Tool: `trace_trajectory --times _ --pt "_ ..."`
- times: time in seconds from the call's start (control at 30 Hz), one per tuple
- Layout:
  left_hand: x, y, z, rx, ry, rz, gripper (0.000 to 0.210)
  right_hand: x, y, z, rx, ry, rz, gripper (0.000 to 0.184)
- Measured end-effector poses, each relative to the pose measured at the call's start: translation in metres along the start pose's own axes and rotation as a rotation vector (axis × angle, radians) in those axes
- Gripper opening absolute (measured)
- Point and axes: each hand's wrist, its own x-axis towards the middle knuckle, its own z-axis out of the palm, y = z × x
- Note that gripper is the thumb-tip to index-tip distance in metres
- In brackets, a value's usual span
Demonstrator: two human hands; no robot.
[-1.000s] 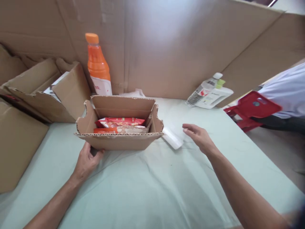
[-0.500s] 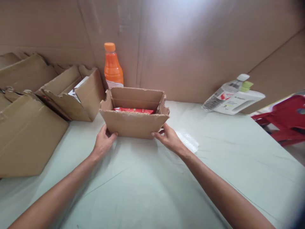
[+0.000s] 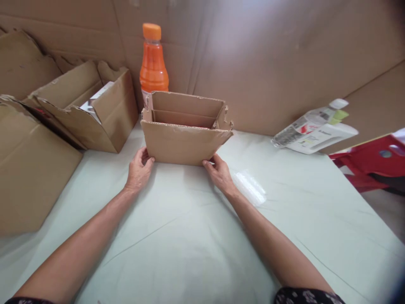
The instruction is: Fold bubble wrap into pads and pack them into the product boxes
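An open-topped cardboard box (image 3: 185,145) rests on the pale green table cover, with notched side walls. My left hand (image 3: 139,169) grips its lower left corner, thumb on the front face and fingers round the side. At the lower right corner, my right hand (image 3: 219,172) holds it the same way. Only a thin strip of something red (image 3: 194,126) shows inside, mostly hidden by the front wall. Just behind the box stands a bottle of orange liquid (image 3: 154,69) with an orange cap.
Several cardboard boxes (image 3: 122,114) stand to the left, one with a white carton (image 3: 98,98) in it. A clear plastic wrap (image 3: 251,188) lies right of my hand. Farther right lean a clear bottle (image 3: 300,126) and a white jug (image 3: 325,138). A red chair (image 3: 373,158) is beyond the table edge.
The box sits farther back on the table, closer to the orange bottle, with both hands still on its lower corners. The camera view has shifted, and less of the red content shows.
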Motion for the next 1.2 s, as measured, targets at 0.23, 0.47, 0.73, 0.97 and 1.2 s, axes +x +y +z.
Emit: trace_trajectory --times 0.23,0.47,0.73,0.97,1.2 --pt "0.006 -0.002 -0.003 0.047 0.015 -0.013 0.052 -0.016 -0.018 0.004 -0.053 0.038 -0.001 0.042" --pt "-0.027 -0.002 -0.011 0.058 0.167 -0.009 0.065 -0.082 0.000 -0.084 -0.605 0.172 -0.108 0.051" --pt "-0.133 0.038 -0.021 0.104 -0.090 -0.076 0.064 -0.177 -0.047 -0.070 -0.281 0.036 -0.309 0.045" --pt "-0.151 0.084 -0.013 0.389 -0.297 0.193 0.043 -0.148 -0.026 -0.097 -0.387 0.304 -0.036 0.034" --pt "-0.142 0.105 0.068 0.674 -0.810 0.490 0.045 -0.106 0.040 -0.077 -0.706 0.288 0.198 0.050"
